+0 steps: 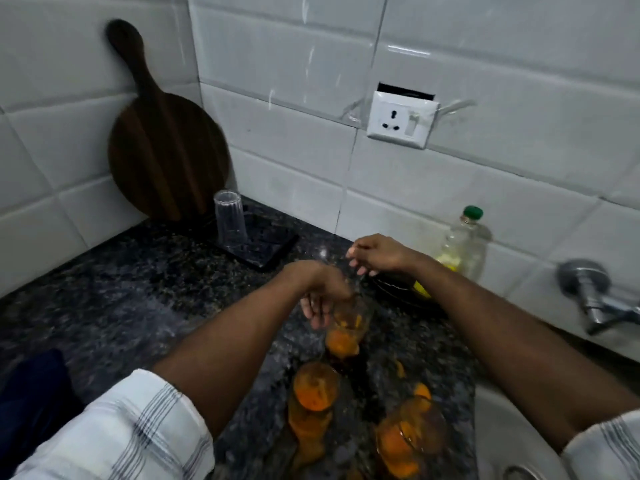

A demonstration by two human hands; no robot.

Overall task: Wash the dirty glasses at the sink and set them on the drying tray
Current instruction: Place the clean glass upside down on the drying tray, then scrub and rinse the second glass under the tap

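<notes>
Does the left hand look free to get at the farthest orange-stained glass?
Probably yes: the left hand hangs right beside that stained glass with nothing between them. Blur hides whether the fingers touch it.

Orange against black, lower centre of frame.
Glasses (315,393) smeared orange; countertop (138,289) black, grey-speckled; tiles (485,46) white; board (166,150) dark brown, upper left; bottle cap (473,212) green; sleeves (131,427) white with grey checks.

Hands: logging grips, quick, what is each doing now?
Left hand: fingers at a dirty glass, grip cannot be told.
Right hand: fingers curled, blurred; cannot be told.
</notes>
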